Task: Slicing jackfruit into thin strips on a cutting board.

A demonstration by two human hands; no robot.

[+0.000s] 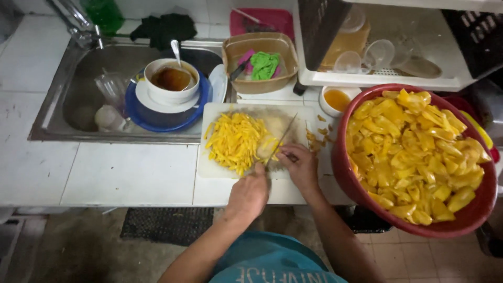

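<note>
While both hands [272, 181] cover it, the knife [280, 140] handle stays hidden.

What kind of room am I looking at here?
Most likely a home or small-shop kitchen: a steel sink with used dishes, a white cutting board of sliced yellow fruit on a tiled counter, and a dish rack.

You look down from one head-worn camera, steeply, over your own forearms onto the white tiled tabletop [131, 173]. The view faces the wall, sits close above the cutting board [212, 167], and takes in the sink [57, 112] on the left and the red bowl [343, 173] on the right.
</note>
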